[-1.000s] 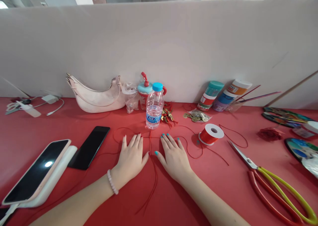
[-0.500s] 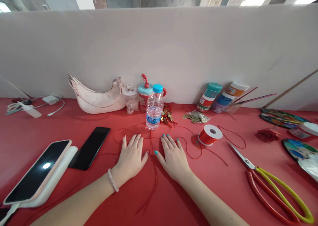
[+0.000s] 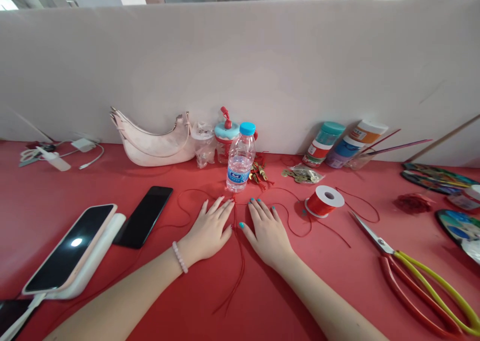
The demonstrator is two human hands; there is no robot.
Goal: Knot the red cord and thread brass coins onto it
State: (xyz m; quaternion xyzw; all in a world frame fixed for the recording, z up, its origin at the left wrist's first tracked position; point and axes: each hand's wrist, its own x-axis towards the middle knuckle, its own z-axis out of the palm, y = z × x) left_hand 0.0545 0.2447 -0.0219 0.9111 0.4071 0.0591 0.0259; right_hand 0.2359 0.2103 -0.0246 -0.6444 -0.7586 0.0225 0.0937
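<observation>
My left hand [image 3: 210,230], with a pale pink bead bracelet on the wrist, rests on the red tabletop with its fingers stretched out. Its fingertips reach the upper part of the red cord [image 3: 240,261], whose strands run down between my two hands; whether they press on it I cannot tell. Opposite lies my right hand [image 3: 268,233], palm down and fingers extended, holding nothing, just right of the cord. Beyond the fingertips a clear water bottle [image 3: 239,168] with a blue cap stands upright at the cord's top end.
To the right are a spool of red cord [image 3: 325,202] and large scissors [image 3: 390,253]. Coins in a bag [image 3: 303,174] and paint jars [image 3: 323,143] sit behind. Two phones [image 3: 144,216] [image 3: 71,248] lie left, with a pale handbag [image 3: 153,143] against the partition [image 3: 262,56].
My left hand has slid slightly right, bringing its fingertips to the cord. My right hand stays about where it was. The whole view has shifted a little.
</observation>
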